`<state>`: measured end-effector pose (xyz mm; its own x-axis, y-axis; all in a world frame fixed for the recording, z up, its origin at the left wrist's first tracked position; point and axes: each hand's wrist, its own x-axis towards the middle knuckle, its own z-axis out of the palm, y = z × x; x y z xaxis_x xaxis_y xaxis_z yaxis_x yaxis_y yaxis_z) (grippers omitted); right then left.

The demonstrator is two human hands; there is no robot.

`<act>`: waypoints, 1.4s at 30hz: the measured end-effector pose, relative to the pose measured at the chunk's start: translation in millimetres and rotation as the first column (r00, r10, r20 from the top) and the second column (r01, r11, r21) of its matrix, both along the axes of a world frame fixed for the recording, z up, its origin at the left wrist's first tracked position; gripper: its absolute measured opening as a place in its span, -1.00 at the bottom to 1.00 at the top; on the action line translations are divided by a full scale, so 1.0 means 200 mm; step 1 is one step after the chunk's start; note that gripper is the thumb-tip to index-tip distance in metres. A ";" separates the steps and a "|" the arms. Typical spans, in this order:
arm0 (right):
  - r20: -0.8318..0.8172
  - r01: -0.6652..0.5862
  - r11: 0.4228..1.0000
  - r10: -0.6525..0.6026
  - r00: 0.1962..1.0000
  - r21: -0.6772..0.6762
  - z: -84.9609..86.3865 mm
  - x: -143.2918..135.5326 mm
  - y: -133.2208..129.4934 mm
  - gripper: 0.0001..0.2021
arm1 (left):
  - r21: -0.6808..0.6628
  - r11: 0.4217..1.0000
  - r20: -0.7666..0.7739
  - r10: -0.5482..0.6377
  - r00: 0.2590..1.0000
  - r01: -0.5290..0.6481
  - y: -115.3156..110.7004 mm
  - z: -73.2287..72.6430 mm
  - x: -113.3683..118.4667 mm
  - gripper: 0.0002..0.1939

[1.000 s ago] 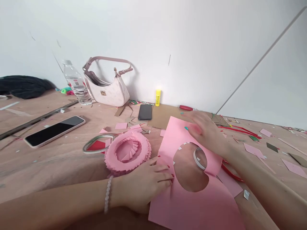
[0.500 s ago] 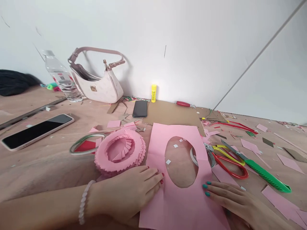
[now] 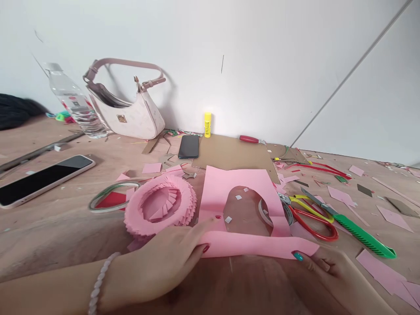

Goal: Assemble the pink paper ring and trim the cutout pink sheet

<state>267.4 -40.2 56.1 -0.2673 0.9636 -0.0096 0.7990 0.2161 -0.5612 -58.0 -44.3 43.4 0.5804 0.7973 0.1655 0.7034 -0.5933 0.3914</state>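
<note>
A sheet of pink paper (image 3: 238, 175) with a large oval hole lies in front of me, its near edge lifted and folded up as a strip. My left hand (image 3: 164, 258), red-nailed and wearing a beaded bracelet, has its thumb on the strip's left end and a finger lying on the sheet. At the right end my right hand (image 3: 341, 275), with a teal thumbnail, pinches the strip; its other fingers are mostly hidden. Beside my left hand sits a ring of folded pink paper pieces (image 3: 134, 214). A tape roll (image 3: 288, 214) lies partly under the sheet's right side.
Scissors (image 3: 316, 233) and a green-handled knife (image 3: 364, 234) lie to the right among paper scraps. Farther back are a cardboard sheet (image 3: 232, 153), a glue stick (image 3: 208, 124) and a dark phone (image 3: 188, 146). A handbag (image 3: 131, 120), water bottle (image 3: 77, 103) and larger phone (image 3: 46, 181) stand or lie left.
The sheet's near edge has come up and folded away from me. Both hands have gone from lying flat on the paper to holding the fold's ends. The view has shifted slightly.
</note>
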 end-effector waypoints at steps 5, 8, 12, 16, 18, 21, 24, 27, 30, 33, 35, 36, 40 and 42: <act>-0.072 -0.033 0.994 0.025 0.997 -0.105 0.00 -0.01 0.04 -0.62 | 0.046 0.993 0.006 -0.111 0.994 0.111 0.02 -0.06 -0.01 -0.45; -0.050 -0.016 0.989 0.008 0.999 -0.150 0.00 -0.01 0.06 -0.62 | 0.086 0.988 -0.030 -0.126 0.992 0.128 0.04 -0.07 0.00 -0.44; -0.008 -0.012 0.989 0.011 1.000 -0.149 0.01 -0.02 0.06 -0.63 | 0.092 0.989 -0.189 -0.097 0.977 0.116 0.06 -0.06 0.04 -0.54; 0.106 -0.014 0.997 0.022 0.994 -0.076 0.00 -0.02 0.06 -0.64 | 0.239 0.964 -0.338 -0.026 0.941 0.113 0.07 -0.05 0.09 -0.61; 0.187 -0.014 1.000 0.016 0.982 -0.015 -0.02 -0.02 0.05 -0.66 | 0.327 0.926 -0.354 -0.063 0.933 0.187 0.07 -0.04 0.11 -0.58; 0.286 0.008 0.995 -0.035 0.958 0.097 -0.04 -0.01 0.04 -0.72 | 0.326 0.862 -0.342 -0.275 0.899 0.388 0.07 -0.02 0.11 -0.51; 0.311 -0.012 0.967 -0.070 0.948 0.254 -0.03 -0.01 0.01 -0.86 | 0.235 0.852 -0.299 -0.394 0.869 0.467 0.07 -0.02 0.11 -0.52; 0.337 -0.272 0.903 0.155 0.929 0.333 -0.01 -0.03 -0.01 -0.62 | 0.188 0.864 -0.258 -0.414 0.873 0.466 0.08 -0.04 0.11 -0.54; 0.363 -0.576 0.780 0.477 0.800 0.244 -0.02 -0.05 -0.01 -0.42 | 0.177 0.841 -0.225 -0.472 0.852 0.512 0.10 -0.02 0.13 -0.61; 0.362 -0.657 0.735 0.573 0.735 0.170 -0.07 -0.06 0.01 -0.33 | 0.123 0.835 -0.215 -0.505 0.836 0.536 0.11 0.00 0.14 -0.63; 0.356 -0.664 0.733 0.588 0.727 0.146 -0.10 -0.05 0.02 -0.32 | 0.079 0.851 -0.211 -0.494 0.844 0.518 0.10 0.01 0.13 -0.60; 0.353 -0.664 0.733 0.589 0.727 0.147 -0.10 -0.05 0.02 -0.32 | 0.067 0.860 -0.205 -0.484 0.850 0.506 0.10 0.01 0.12 -0.58; 0.376 -0.654 0.748 0.577 0.725 0.115 -0.08 -0.06 0.02 -0.37 | 0.010 0.880 -0.187 -0.464 0.866 0.474 0.09 0.01 0.10 -0.55; 0.393 -0.653 0.754 0.579 0.714 0.075 -0.06 -0.07 0.01 -0.42 | -0.028 0.881 -0.192 -0.468 0.863 0.472 0.10 0.02 0.09 -0.54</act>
